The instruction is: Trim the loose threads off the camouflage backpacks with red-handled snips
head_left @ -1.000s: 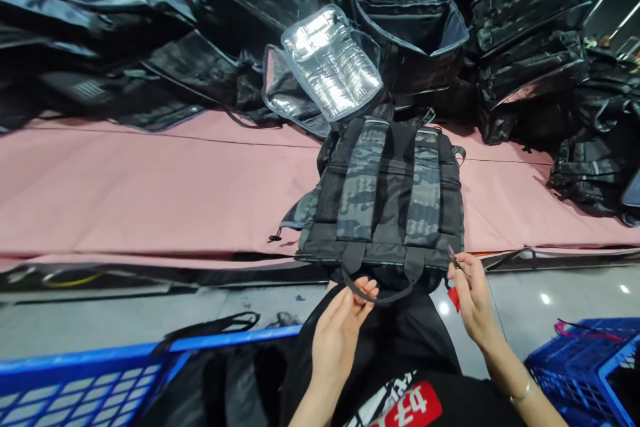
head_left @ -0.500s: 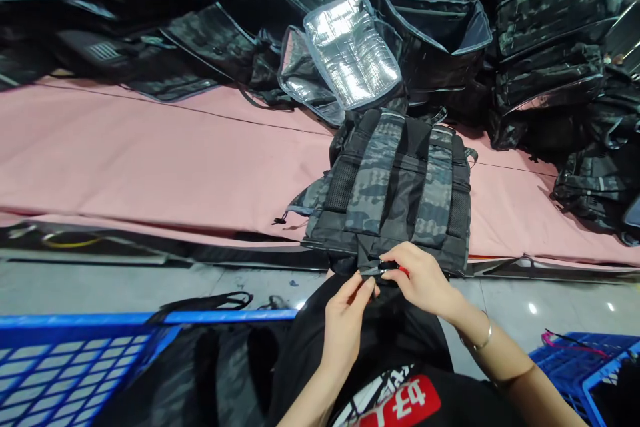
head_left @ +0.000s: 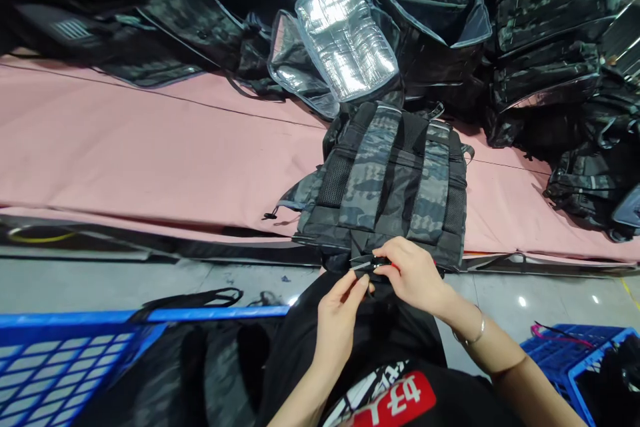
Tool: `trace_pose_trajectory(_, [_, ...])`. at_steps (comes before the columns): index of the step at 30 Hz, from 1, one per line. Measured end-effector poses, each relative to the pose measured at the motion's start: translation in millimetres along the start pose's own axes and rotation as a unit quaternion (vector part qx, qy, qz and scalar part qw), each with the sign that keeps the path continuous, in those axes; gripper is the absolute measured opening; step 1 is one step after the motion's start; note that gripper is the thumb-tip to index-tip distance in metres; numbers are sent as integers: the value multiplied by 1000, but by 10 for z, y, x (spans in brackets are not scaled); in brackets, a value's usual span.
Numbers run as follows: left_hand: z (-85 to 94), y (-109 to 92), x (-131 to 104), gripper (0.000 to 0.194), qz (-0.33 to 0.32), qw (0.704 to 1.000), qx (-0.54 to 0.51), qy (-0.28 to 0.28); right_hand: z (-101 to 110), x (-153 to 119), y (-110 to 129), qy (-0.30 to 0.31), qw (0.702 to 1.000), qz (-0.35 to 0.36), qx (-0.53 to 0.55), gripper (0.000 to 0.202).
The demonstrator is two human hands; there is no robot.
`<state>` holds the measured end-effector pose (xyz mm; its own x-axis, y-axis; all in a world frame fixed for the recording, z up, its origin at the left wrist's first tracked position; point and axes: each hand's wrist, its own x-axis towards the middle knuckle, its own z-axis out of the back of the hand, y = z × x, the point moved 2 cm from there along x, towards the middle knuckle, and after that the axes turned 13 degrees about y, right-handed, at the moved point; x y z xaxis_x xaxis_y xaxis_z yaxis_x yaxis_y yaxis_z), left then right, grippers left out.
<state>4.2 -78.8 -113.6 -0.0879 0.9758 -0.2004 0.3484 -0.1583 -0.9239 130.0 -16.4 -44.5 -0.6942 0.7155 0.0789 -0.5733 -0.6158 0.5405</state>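
A black camouflage backpack point(head_left: 385, 173) lies on the pink-covered table, its two shoulder straps facing up and its lower end at the table's front edge. My right hand point(head_left: 413, 277) is closed round small scissors point(head_left: 364, 263) with dark blades and a bit of red at the handle. The blades point left and look parted, just above my left fingertips. My left hand point(head_left: 340, 310) pinches something at the backpack's lower edge, probably a dark strap end or thread; the fingers mostly hide it.
Behind the backpack are piled black camouflage bags point(head_left: 430, 7), one showing a silver lined flap point(head_left: 347, 40). A blue crate point(head_left: 45, 367) with a dark bag stands at lower left, another blue crate point(head_left: 575, 360) at lower right. The pink table cover point(head_left: 150, 147) extends to the left.
The scissors' blades now show more clearly and look wider apart above my left fingertips. The whole view has shifted slightly; both hands stay at the backpack's lower edge.
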Motion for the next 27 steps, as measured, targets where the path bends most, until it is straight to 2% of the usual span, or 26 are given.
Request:
trace_pose_trajectory(3, [9, 8, -14, 36, -2, 1000, 2, -6, -19, 8, 28, 8, 1000, 0, -23, 12])
trace_pose_trajectory(7, [17, 21, -23, 37, -1, 1000, -5, -5, -29, -5, 28, -30, 999, 18, -3, 12])
trace_pose_trajectory(13, [-2, 60, -40, 36, 8, 999, -39, -18, -68, -14, 32, 19, 1000, -12, -19, 12])
trace_pose_trajectory(19, [18, 78, -74, 43, 11, 996, -49, -76, -75, -60, -79, -64, 994, -28, 86, 12])
trace_pose_trajectory(22, [42, 65, -51, 43, 37, 996, -55, -54, -73, -85, -146, -70, 989, -60, 116, 12])
trace_pose_trajectory(27, [41, -18, 14, 38, 106, 979, -174, 11, -38, -132, -179, -62, 986, -66, 140, 13])
